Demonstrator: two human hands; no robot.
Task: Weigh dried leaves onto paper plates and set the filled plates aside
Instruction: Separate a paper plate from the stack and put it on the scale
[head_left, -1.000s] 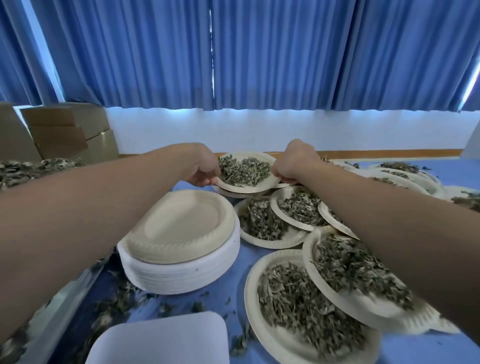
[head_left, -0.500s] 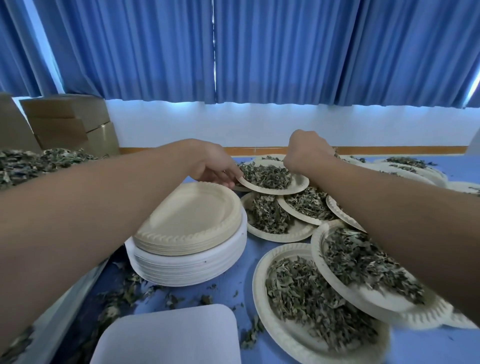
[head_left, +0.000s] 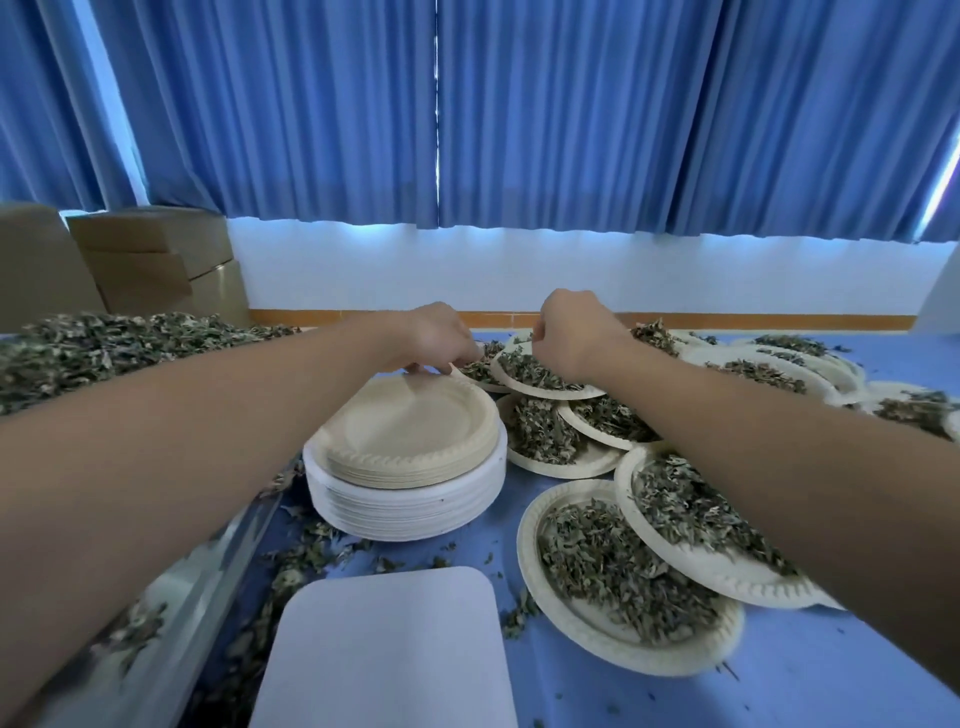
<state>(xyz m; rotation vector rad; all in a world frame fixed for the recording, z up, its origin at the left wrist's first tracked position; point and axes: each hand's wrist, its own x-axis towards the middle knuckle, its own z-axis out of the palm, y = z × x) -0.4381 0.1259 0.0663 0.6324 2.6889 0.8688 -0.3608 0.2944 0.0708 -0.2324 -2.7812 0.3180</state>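
Note:
A paper plate of dried leaves (head_left: 558, 393) lies at the far middle, resting on other filled plates. My right hand (head_left: 576, 335) is over its far side with the fingers curled under; whether it holds the rim is hidden. My left hand (head_left: 439, 338) is just left of that plate, fingertips touching the far rim of the stack of empty plates (head_left: 410, 431). The white scale platform (head_left: 384, 649) lies bare at the near edge. A big heap of dried leaves (head_left: 104, 348) fills the left side.
Several filled plates overlap on the blue table (head_left: 779, 675), the nearest one (head_left: 527, 551) beside the scale, more at the far right (head_left: 789, 371). Loose leaves are scattered around the stack. A metal tray edge (head_left: 197, 582) runs along the left. Cardboard boxes (head_left: 156, 260) stand behind.
The filled plate, carried between both hands a second ago, came down onto the other filled plates. My left hand slid off its rim to the empty stack's far edge.

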